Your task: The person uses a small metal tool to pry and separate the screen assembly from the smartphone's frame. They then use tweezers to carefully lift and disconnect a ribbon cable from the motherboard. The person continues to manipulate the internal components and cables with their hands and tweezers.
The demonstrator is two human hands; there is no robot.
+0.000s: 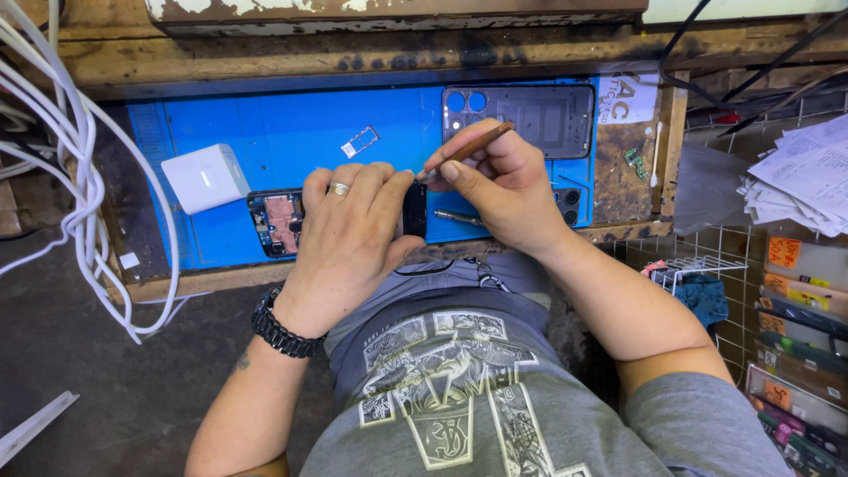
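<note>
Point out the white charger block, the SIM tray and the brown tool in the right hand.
White charger block [205,177], head view, middle of its top face.
SIM tray [360,141], head view, centre of the small frame.
Brown tool [477,144], head view, mid-shaft above the right hand [499,181].

From my remote seat, the mat [291,132] looks like smooth matt blue rubber, laid on a rough, scorched wooden bench [353,57] with flaking paint. The tool [468,147] has a coppery, satin-metal shaft. The opened phone [278,221] shows bare metal shielding; the back cover [539,115] seems dull grey plastic. The charger block [205,177] is glossy white plastic, the ring [339,188] polished metal.
</note>
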